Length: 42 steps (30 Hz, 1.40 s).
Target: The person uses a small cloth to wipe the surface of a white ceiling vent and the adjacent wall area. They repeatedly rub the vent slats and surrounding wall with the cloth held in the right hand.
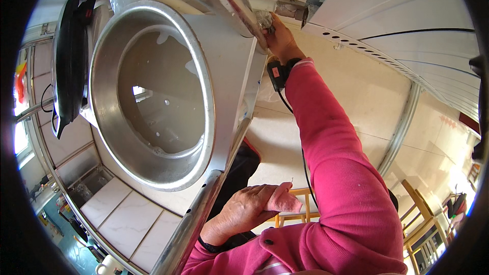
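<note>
My right hand reaches up and away, its fingers closed on a silvery scouring pad at the outer side of a metal rack's post. A black device with a cable is strapped at that wrist. Low in the middle, close to my body, my left hand holds a folded pink cloth. A large round metal basin of cloudy, greyish water with bits of foam stands on the rack's metal shelf, left of my right arm.
A black appliance stands on edge left of the basin. The rack's tubular rail runs near my left forearm. White slatted panelling is at upper right. Wooden chairs stand at lower right, and a white tiled surface lies at lower left.
</note>
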### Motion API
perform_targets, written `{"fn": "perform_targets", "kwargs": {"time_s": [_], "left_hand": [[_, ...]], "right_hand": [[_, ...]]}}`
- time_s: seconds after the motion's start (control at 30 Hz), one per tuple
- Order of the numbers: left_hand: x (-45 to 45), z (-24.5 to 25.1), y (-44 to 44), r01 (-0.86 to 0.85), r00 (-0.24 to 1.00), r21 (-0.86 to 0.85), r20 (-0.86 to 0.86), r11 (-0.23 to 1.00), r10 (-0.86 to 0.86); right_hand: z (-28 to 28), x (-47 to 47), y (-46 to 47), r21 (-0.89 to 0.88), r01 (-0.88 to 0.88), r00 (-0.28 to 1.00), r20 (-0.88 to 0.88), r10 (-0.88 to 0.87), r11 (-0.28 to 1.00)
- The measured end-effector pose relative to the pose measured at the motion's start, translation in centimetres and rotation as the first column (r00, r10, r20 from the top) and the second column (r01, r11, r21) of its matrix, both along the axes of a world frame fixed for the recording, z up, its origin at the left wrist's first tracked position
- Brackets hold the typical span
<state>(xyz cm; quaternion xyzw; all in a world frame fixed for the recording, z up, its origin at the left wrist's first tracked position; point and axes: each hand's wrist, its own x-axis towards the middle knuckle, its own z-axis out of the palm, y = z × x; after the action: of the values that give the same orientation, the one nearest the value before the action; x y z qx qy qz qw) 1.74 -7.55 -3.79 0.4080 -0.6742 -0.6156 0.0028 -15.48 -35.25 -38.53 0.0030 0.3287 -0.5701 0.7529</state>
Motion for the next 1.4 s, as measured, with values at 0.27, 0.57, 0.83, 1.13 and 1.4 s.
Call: {"fn": "perform_targets", "kwargs": {"time_s": [0.27, 0.57, 0.83, 1.13, 1.4], "left_hand": [[0.1, -0.1, -0.1, -0.025, 0.999, 0.009, -0.027, 1.0, 0.025], [-0.3, 0.2, -0.7, -0.023, 1.0, 0.004, -0.017, 1.0, 0.023], [-0.3, 0.4, -1.3, -0.029, 0.999, 0.03, -0.036, 0.999, 0.031], [0.1, -0.1, -1.0, -0.067, 0.997, 0.03, -0.024, 0.997, 0.067], [0.4, -0.1, -0.8, -0.06, 0.998, -0.001, -0.02, 0.998, 0.06]], "right_hand": [[-1.5, -2.7, 1.0, 0.309, 0.016, 0.88, -0.456, 0.134, 0.951], [-5.6, -0.5, -2.4, -0.219, 0.222, 0.852, -0.431, -0.298, 0.95], [-0.7, -3.5, 0.8, -0.089, 0.434, 0.901, 0.063, -0.43, 0.897], [-6.5, -0.8, -1.5, -0.084, -0.092, 0.417, -0.908, -0.038, 0.992], [-2.2, -1.7, -0.1, -0.399, 0.081, 0.626, -0.693, -0.358, 0.913]]}}
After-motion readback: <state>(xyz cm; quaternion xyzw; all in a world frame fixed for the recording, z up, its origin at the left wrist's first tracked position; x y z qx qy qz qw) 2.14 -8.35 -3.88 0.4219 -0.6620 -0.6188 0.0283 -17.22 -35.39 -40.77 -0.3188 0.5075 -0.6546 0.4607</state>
